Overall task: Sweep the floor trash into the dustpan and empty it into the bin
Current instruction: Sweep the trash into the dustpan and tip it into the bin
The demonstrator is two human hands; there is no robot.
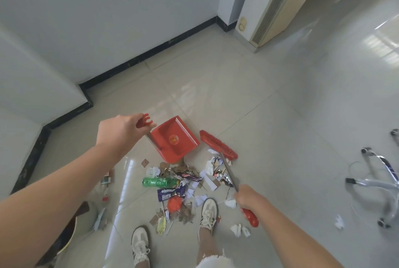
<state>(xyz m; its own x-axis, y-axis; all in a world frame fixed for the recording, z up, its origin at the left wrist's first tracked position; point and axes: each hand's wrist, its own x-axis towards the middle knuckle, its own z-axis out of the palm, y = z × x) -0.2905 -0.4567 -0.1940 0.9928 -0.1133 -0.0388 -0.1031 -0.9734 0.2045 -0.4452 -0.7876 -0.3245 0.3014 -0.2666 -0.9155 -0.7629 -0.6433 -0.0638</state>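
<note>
A red dustpan (174,138) stands on the tiled floor, its mouth facing the trash pile (181,183). My left hand (121,131) grips the red top of its upright handle. My right hand (248,198) grips the broom handle near its red end. The red broom head (218,143) rests on the floor just right of the dustpan, at the pile's far edge. The pile holds a green plastic bottle (159,182), purple wrappers, white paper scraps, cardboard bits and a red crumpled piece. My two feet in white shoes stand at the pile's near side.
White walls with black skirting (138,60) run along the left and back. A chair's chrome wheeled base (380,183) stands at the right. Loose tissues (239,230) lie by my right foot. A dark round object with more scraps sits at the lower left (71,231).
</note>
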